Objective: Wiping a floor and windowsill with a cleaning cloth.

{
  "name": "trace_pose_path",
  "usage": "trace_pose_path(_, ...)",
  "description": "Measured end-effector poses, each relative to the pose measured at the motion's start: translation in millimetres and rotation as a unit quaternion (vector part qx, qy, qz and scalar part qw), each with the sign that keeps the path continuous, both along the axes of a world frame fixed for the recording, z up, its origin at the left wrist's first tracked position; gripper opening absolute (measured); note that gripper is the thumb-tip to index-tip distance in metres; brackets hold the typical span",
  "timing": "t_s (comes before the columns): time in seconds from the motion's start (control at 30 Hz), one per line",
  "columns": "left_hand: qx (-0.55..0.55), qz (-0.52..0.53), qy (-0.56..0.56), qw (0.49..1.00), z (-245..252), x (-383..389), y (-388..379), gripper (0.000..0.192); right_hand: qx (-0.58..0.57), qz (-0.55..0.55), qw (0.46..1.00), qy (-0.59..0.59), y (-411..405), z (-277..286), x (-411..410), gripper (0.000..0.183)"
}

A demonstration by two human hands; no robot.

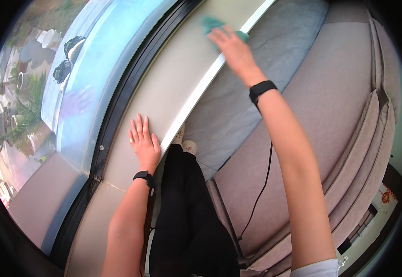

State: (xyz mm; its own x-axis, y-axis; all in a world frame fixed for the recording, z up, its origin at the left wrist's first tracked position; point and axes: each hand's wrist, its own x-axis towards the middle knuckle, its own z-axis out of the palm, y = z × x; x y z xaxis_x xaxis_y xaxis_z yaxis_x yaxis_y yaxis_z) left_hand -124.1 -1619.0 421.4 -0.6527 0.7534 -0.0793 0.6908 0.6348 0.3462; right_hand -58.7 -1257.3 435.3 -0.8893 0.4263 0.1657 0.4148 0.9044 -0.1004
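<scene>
My right hand presses a green cloth onto the far part of a beige window sill. The cloth and fingertips are blurred, and part of the cloth lies over the sill's white front edge. Nearer to me, my left hand rests palm down on the same sill with its fingers spread, holding nothing. A dark band is on each wrist.
Left of the sill run a black window frame and glass. To the right are a grey marble-look floor and a long pinkish sofa with cushions. A thin black cable hangs across the sofa.
</scene>
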Motion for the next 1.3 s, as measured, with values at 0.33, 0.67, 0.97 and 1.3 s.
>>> trace_pose_path(0.33, -0.009, -0.006, 0.003, 1.0, -1, -4, -6, 0.055, -0.496, -0.417, 0.709, 0.28, 34, 28, 133, 0.053)
trace_pose_path(0.67, -0.014, -0.008, 0.008, 1.0, 0, -1, 0, 0.055, -0.239, -0.19, 0.916, 0.261, -62, 49, 28, 0.047)
trace_pose_path(0.97, -0.007, -0.013, -0.027, 1.0, -6, 16, 14, 0.055, 0.037, -0.324, 0.935, -0.137, 125, -3, 69, 0.031)
trace_pose_path(1.3, -0.022, -0.011, 0.003, 1.0, -3, 0, 0, 0.055, -0.028, -0.184, 0.982, 0.037, 50, 33, 51, 0.061)
